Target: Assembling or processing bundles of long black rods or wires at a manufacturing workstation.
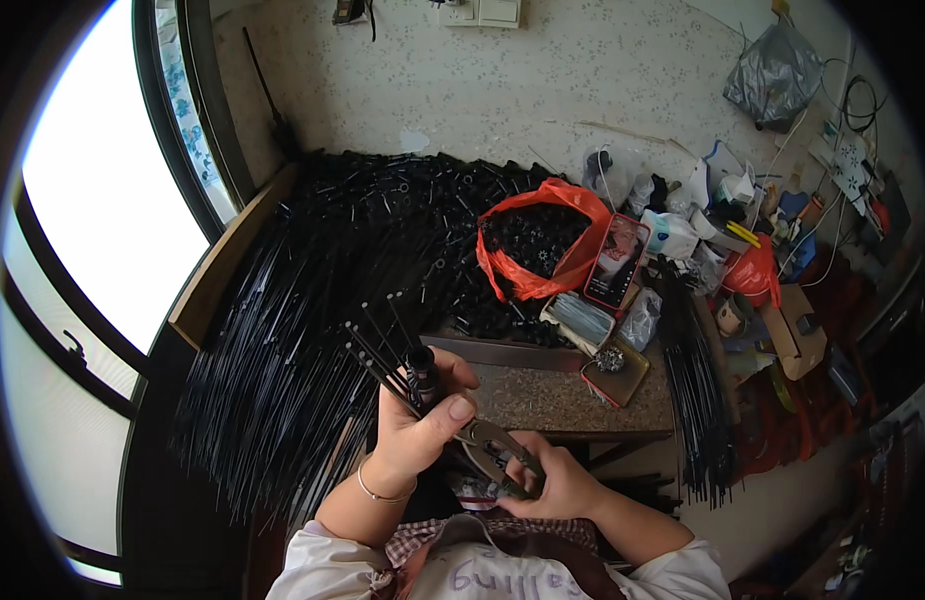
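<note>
My left hand (415,432) is wrapped round several thin black rods (371,352) with small round ends, which fan up and to the left. A short black cylindrical part (421,375) stands upright between its thumb and fingers. In my right hand (560,482) are the curved dark handles of a pair of pliers (497,440). The pliers' head points up and left, close by my left thumb. My left hand hides the tip of their jaws, so I cannot tell what they grip.
Long black rods (273,370) cover the table's left side, beside a wooden board (218,265). Small black parts (383,205) are heaped behind, around a red plastic bag (503,280). A phone (618,260), a tray of metal pins (583,320) and another rod bundle (695,390) lie right.
</note>
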`<state>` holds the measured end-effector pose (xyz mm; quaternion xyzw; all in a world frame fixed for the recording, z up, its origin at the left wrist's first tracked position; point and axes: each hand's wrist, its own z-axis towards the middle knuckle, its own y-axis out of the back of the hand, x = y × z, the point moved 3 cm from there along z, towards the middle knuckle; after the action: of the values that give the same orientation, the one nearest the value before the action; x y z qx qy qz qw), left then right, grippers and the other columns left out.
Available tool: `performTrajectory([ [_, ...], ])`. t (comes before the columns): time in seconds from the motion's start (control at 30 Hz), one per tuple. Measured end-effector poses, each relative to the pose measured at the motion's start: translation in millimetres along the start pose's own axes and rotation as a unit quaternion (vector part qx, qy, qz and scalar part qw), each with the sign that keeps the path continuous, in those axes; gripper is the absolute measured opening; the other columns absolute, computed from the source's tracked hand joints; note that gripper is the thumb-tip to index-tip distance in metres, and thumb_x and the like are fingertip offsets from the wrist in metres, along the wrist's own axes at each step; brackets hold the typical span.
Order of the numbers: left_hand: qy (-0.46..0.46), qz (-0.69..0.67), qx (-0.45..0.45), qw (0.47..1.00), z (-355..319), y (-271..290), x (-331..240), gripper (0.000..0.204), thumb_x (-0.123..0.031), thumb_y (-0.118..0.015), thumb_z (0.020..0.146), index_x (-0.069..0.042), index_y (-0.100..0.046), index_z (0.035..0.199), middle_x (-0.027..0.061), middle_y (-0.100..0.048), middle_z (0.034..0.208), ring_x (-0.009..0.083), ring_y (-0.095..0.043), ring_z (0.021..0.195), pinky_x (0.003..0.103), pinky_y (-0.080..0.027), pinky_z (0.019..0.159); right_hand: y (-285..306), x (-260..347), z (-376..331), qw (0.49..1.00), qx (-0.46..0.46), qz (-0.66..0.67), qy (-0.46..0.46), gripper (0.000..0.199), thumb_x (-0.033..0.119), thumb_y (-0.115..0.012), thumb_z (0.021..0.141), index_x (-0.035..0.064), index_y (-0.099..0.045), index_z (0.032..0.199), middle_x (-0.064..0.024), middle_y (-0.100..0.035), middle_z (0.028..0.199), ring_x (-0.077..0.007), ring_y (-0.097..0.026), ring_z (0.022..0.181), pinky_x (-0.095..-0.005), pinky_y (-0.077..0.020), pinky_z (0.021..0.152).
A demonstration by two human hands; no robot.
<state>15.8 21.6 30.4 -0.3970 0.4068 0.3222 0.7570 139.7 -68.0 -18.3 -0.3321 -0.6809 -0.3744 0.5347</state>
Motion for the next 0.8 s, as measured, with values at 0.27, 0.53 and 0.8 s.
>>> performTrajectory([
  [0.27,-0.011,-0.049,0.045,0.998,-8,9,-8,0.026,-0.014,-0.063,0.062,0.002,-0.049,0.076,0.0025,-0.05,0.06,0.005,-0.045,0.051,0.015,-0.035,0.047,-1,4,-14,0.976,0.045,0.197,-0.084,0.022,0.003,-0.053,0.065,-0.0052,-0.046,0.085,-0.0099,-0.053,0.062,-0.0146,-0.05,0.051,-0.0243,-0.0403,0.049],
  [0.53,-0.076,0.095,0.072,0.99,-8,22,-15,0.054,-0.019,-0.078,0.04,0.002,-0.046,0.079,0.0019,-0.049,0.057,0.005,-0.045,0.048,0.015,-0.033,0.043,-8,12,-1,0.896,-0.305,-0.274,0.168,0.041,0.007,-0.057,0.062,0.0014,-0.039,0.098,-0.0072,-0.049,0.065,-0.0147,-0.05,0.053,-0.0235,-0.0403,0.051],
  [0.8,-0.037,0.025,0.086,0.995,-20,42,-12,0.069,-0.037,-0.077,0.032,-0.001,-0.047,0.082,-0.0023,-0.047,0.058,0.0025,-0.041,0.05,0.014,-0.029,0.043,-38,-2,-2,0.974,0.024,0.21,-0.075,0.019,0.009,-0.053,0.07,-0.0068,-0.047,0.08,-0.0086,-0.053,0.059,-0.0138,-0.051,0.048,-0.0221,-0.0401,0.045],
])
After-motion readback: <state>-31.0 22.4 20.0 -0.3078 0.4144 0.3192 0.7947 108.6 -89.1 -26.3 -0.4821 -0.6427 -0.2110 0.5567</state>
